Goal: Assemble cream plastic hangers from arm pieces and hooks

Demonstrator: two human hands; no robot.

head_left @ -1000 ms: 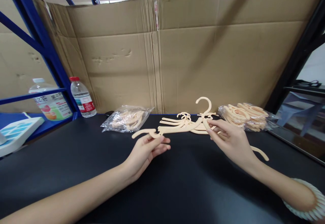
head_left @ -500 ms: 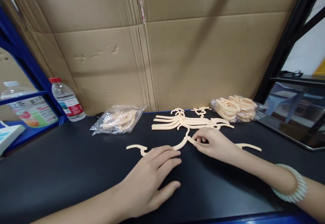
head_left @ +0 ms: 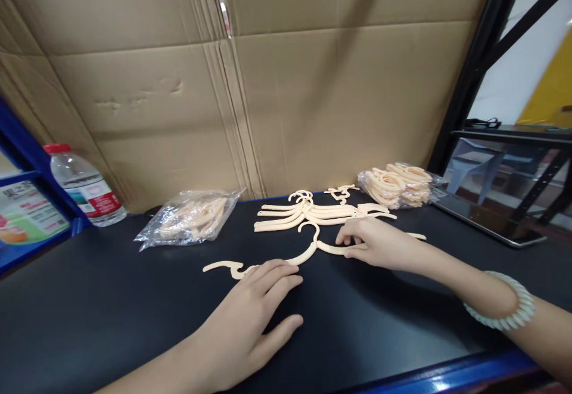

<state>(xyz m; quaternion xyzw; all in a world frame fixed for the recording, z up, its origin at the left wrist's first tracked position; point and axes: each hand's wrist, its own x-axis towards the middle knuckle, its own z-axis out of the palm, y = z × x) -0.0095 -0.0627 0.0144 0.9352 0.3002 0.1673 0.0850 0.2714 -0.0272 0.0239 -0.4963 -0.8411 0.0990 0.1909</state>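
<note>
A cream plastic clothes hanger lies on the black tabletop, its hook pointing away from me. My left hand rests over the hanger's left arm with fingers stretched out and thumb apart. Past its fingertips, the curved left end piece shows. My right hand has its thumb and fingers closed on the hanger's right arm, a short way from the middle joint. It hides most of that arm; only the tip pokes out beyond the wrist. Just behind lies a stack of similar hangers, hooks bunched together.
Small loose cream pieces lie behind the stack. Clear bags of cream parts sit at left and right. A water bottle stands far left by the blue frame. A dark flat tablet-like panel lies right. Cardboard walls the back.
The view has swung to the right. My right hand has slid outward along the hanger's right arm, away from the joint. My left hand keeps its place on the left arm.
</note>
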